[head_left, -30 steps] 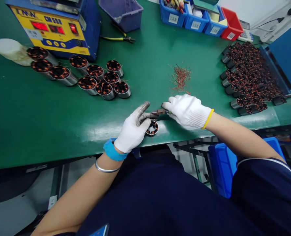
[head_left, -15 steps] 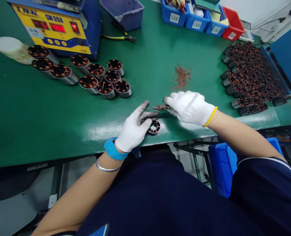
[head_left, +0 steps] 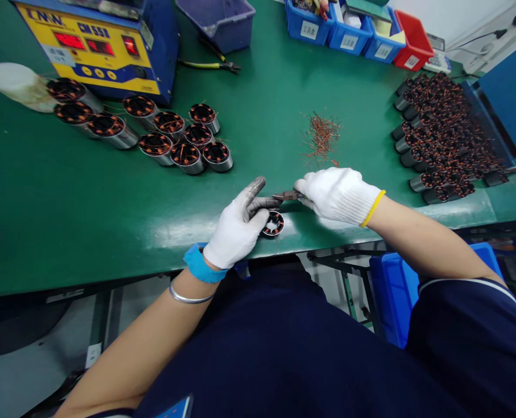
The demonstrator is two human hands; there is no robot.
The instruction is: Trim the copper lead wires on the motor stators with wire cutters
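My left hand [head_left: 242, 223], in a white glove with grey-stained fingertips, grips a motor stator [head_left: 274, 223] near the front edge of the table. The stator is a metal ring with black slots and copper windings, its open end facing me, a wire end sticking out below. My gloved right hand [head_left: 334, 194] is closed around a pair of cutting pliers [head_left: 289, 195], whose handles are mostly hidden in the palm. The pliers' tip points left, close to my left fingertips and just above the stator. A pile of copper wire clippings [head_left: 322, 136] lies beyond my right hand.
Several stators [head_left: 186, 155] stand at the left before a blue-yellow control box [head_left: 96, 52]. Many more stators [head_left: 449, 133] crowd the right. Yellow-handled pliers [head_left: 209, 65] lie near a purple bin [head_left: 218, 26]. Blue bins [head_left: 349, 42] and a red bin [head_left: 414, 43] line the back.
My right hand has moved slightly down and left, bringing the pliers' tip to my left fingertips. A small copper clipping now shows just below the pile. The left hand keeps its hold.
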